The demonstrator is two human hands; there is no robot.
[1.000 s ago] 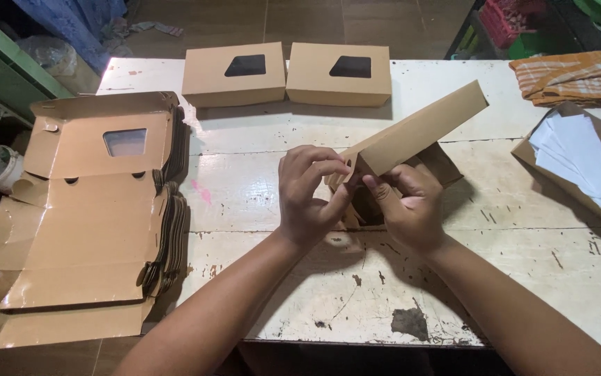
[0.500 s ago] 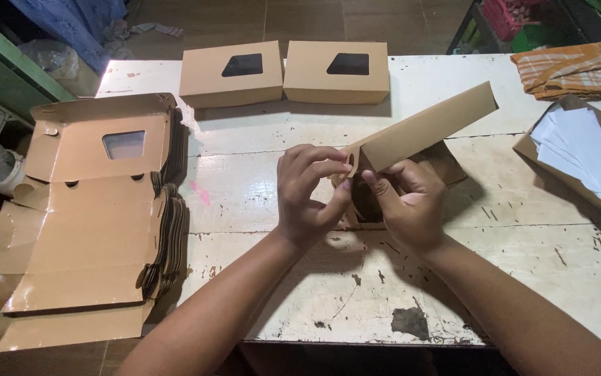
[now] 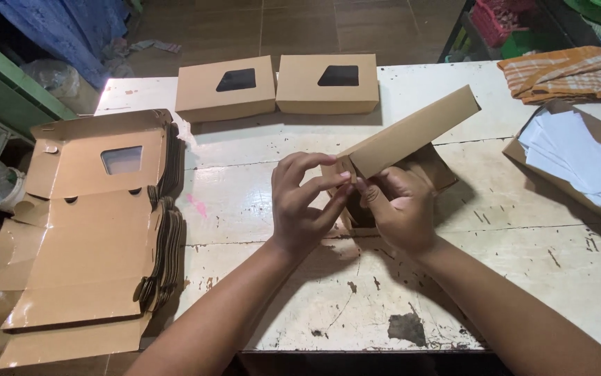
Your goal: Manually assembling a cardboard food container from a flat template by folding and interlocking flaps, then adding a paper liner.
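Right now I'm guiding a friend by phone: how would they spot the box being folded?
On the white table, look mid-front, below two closed boxes. The half-folded box sits between both hands; alone, its lid is raised.

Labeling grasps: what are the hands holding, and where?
Both hands, left and right, pinch the half-folded box at its near corner flap.

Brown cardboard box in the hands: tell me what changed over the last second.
Little changed. Both hands, left hand and right hand, keep pinching the near corner of the half-folded brown cardboard box, its lid still raised. The two finished windowed boxes and the flat stack stayed put.
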